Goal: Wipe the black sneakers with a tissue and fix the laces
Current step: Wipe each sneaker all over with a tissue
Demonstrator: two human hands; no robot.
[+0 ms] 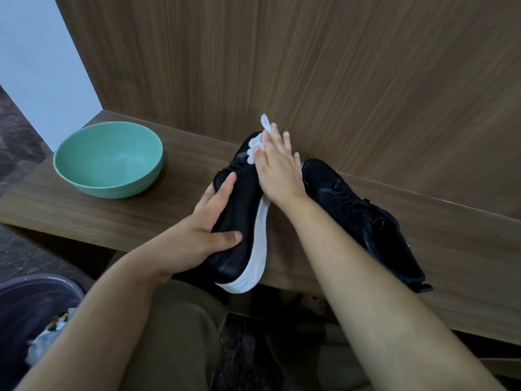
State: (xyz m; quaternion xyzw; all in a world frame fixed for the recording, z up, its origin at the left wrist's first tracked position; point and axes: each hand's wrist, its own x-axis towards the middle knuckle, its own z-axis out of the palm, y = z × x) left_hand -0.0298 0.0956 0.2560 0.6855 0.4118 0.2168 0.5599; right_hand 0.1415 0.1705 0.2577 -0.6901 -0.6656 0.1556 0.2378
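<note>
On the bench (141,218) a sneaker (242,210) lies tipped on its side, white sole to the right, heel toward the person. Left hand (208,224) grips its heel end — thumb across the upper, fingers curled over the far side. Right hand (277,170) lies flat near the toe, fingers straight, pressing a tissue (258,145) against the shoe — white shows beyond the fingertips. Second sneaker (363,218) rests just right of that hand. Green bowl (108,159) stands well to the left
</note>
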